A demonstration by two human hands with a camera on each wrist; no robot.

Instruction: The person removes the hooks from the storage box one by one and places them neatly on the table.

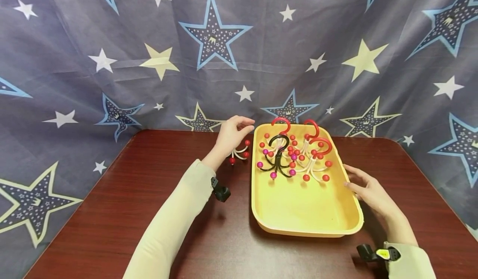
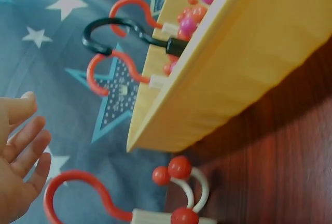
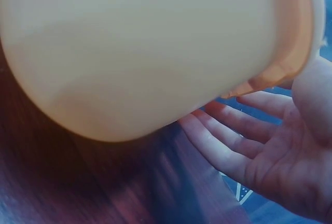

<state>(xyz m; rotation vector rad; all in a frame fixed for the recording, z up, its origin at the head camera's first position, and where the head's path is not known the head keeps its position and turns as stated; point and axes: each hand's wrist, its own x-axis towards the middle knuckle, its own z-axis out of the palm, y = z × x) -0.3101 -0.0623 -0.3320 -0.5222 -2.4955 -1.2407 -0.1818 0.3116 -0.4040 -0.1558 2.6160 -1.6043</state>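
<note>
My left hand (image 1: 231, 135) hovers left of the yellow tray (image 1: 298, 212), its fingers loosely bent and empty. Just below it, partly hidden in the head view, is a multi-arm hook hanger (image 2: 166, 217) with a red hook, white arms and red ball tips. The left wrist view has a gap between this hanger and the left hand (image 2: 23, 167). Inside the tray's far half stand several similar hangers, such as a red-and-white one (image 1: 311, 165) and a black one (image 1: 278, 162) with pink balls. My right hand (image 1: 369, 192) lies along the tray's right outer side, fingers extended beneath its rim.
A dark reddish-brown table (image 1: 123, 196) carries the tray. Behind it hangs a grey-blue curtain (image 1: 261, 75) with a star pattern. A black wrist camera (image 1: 222, 193) sits on the left wrist, another (image 1: 367, 253) on the right.
</note>
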